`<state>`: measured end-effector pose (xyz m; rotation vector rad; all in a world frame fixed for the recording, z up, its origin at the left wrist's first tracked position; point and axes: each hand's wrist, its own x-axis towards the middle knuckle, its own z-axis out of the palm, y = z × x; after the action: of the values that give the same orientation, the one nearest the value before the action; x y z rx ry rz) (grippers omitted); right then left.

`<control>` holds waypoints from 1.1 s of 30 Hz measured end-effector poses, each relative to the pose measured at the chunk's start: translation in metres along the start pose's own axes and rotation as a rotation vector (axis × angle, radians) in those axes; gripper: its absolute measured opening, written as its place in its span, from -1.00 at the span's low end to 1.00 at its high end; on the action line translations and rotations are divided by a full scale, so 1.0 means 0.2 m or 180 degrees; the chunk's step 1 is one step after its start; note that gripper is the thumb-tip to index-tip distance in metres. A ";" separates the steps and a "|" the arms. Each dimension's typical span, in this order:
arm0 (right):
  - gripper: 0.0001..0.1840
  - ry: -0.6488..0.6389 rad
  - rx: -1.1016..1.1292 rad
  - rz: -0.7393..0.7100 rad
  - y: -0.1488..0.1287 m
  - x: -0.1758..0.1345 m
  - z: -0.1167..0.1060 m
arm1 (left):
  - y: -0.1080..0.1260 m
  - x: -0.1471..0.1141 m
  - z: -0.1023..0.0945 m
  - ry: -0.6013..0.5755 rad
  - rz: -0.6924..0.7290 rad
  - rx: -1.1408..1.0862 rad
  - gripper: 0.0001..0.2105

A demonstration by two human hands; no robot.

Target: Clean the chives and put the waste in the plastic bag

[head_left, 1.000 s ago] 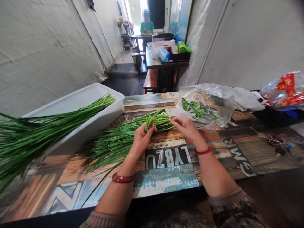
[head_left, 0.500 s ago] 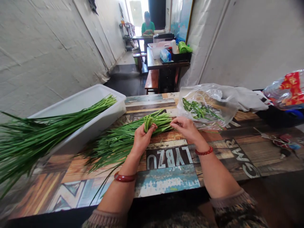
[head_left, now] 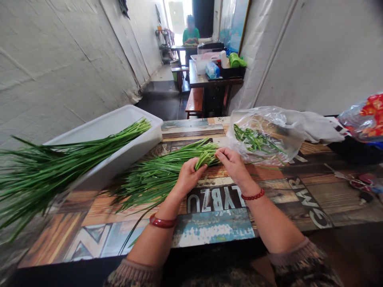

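Note:
My left hand (head_left: 191,175) is closed round a small bunch of garlic chives (head_left: 204,159), their pale stem ends poking out above the thumb. Thumb and forefinger of my right hand (head_left: 230,159) pinch at the stem ends on the right of the chives; how many stems they grip is hidden. Beneath and beyond both hands lies a loose pile of garlic chives (head_left: 155,171), green leaves fanned to the left. Right of the pile, a clear plastic bag (head_left: 269,117) lies open with trimmed green scraps (head_left: 254,137) in it.
A white plastic tub (head_left: 119,115) at left holds more long chives (head_left: 80,159), which overhang its near side. Keys (head_left: 365,189) and a red-patterned plastic package (head_left: 375,115) lie at right on the patterned table (head_left: 209,235). Farther back, a person (head_left: 190,36) sits at another table.
My left hand has moved right with its bunch, closer to my right hand. My right hand now meets the stem ends. The whole view has shifted slightly.

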<state>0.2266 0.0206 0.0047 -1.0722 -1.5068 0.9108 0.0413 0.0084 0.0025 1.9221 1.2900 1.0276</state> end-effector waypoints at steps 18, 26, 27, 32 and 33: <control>-0.90 -0.0407 -0.1377 -0.1178 -0.06 0.01 -0.08 | 0.00 -0.01 0.01 0.0102 -0.0151 -0.0295 -0.82; -0.83 -0.0047 -0.0706 -0.0203 0.00 0.00 0.00 | -0.02 -0.01 0.02 0.0131 -0.0098 -0.0132 -0.83; -0.80 0.0006 -0.0548 -0.0031 0.01 0.01 0.00 | -0.02 -0.01 0.02 0.0114 -0.0081 -0.0100 -0.84; -0.72 0.0583 0.0081 0.0337 0.04 0.03 -0.03 | -0.02 0.00 0.02 0.0170 -0.0062 0.0056 -0.85; -0.72 0.0687 0.0208 0.0332 0.04 0.04 -0.04 | -0.02 0.00 0.02 0.0184 -0.0055 0.0077 -0.85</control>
<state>0.2359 0.0307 0.0003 -1.1706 -1.2456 0.8797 0.0422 0.0085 -0.0021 1.9085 1.3546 1.0704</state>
